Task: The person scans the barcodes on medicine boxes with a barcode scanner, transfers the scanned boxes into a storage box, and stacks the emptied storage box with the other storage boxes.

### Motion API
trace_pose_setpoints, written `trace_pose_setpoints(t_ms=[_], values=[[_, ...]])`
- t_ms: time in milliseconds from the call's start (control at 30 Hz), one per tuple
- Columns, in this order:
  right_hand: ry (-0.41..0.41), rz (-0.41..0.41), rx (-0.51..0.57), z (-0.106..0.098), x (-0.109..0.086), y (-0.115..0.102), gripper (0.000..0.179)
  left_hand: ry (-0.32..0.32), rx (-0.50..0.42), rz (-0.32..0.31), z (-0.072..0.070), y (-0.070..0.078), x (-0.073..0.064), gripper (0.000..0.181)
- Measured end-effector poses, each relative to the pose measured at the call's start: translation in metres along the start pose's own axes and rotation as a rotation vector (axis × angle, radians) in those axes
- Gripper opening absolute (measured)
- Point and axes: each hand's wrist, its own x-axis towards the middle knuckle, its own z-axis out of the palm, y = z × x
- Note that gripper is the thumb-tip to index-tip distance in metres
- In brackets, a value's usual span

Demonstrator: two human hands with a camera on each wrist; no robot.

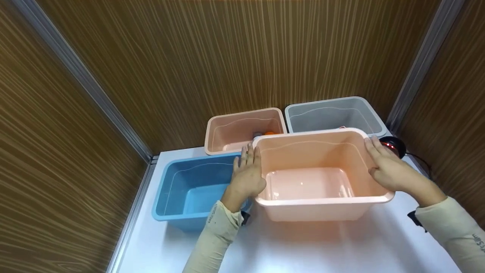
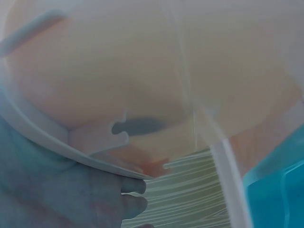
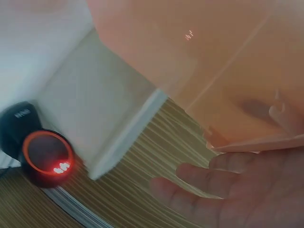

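A pink plastic bin is held between my two hands, raised over the white tabletop, its bare inside facing up. My left hand presses at its left rim with straight fingers. On the opposite rim lies my right hand, fingers extended. The left wrist view shows the underside of the rim of the pink bin along the left hand. In the right wrist view, straight fingers of the right hand reach past the rim of the bin.
A blue bin stands at the left, partly behind my left arm. Along the back wall are a smaller-looking pink bin with orange and grey items inside and a grey bin. A black device with red lights sits at the right.
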Motion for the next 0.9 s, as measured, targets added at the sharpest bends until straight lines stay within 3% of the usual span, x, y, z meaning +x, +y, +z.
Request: trace_pose_setpoints(t_ms=[233,433,900], values=[[-0.011,0.008,-0.012,-0.028,0.002,-0.022,0.075,0.028,-0.008,0.013,-0.031,-0.004,-0.008,0.084],[-0.049,0.021,-0.007,-0.042,0.013,-0.042,0.074,0.061,-0.014,0.027,-0.052,-0.016,-0.015,0.088],[-0.068,-0.016,0.008,-0.059,0.036,-0.072,0.074,0.091,-0.063,0.015,-0.082,-0.043,-0.026,0.084]])
